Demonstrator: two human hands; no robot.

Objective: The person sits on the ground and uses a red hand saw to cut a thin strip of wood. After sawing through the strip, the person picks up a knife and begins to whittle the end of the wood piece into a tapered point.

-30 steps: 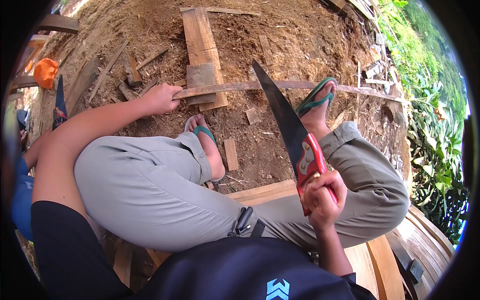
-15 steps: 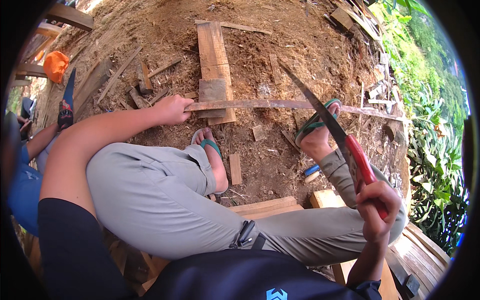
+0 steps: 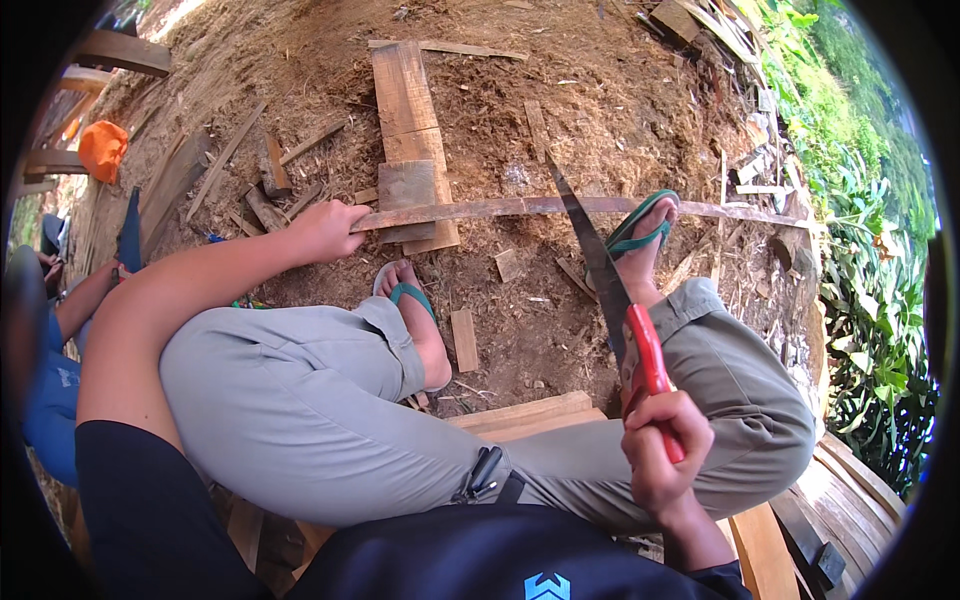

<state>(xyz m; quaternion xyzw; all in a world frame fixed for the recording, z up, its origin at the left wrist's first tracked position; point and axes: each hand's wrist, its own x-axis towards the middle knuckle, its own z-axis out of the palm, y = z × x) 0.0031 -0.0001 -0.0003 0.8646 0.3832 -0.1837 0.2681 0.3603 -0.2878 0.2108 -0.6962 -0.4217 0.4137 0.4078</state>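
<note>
My left hand is closed around the left end of a long, thin wooden strip. The strip crosses a short block lying on a flat board, and its far part runs to the right past my sandalled right foot. In my right hand is a handsaw with a red handle, its fingers wrapped round the grip. The saw's dark blade points up and away, and its tip reaches just above the strip in the picture. Whether blade and strip touch I cannot tell.
Sawdust and several wood offcuts cover the ground. Planks lie beneath my legs, and more are stacked at the lower right. At the left a co-worker in blue sits near an orange object. Green plants line the right side.
My right hand has brought the saw leftward, and its blade now stands steeper. My right foot and knee have shifted. The left hand keeps its hold on the strip.
</note>
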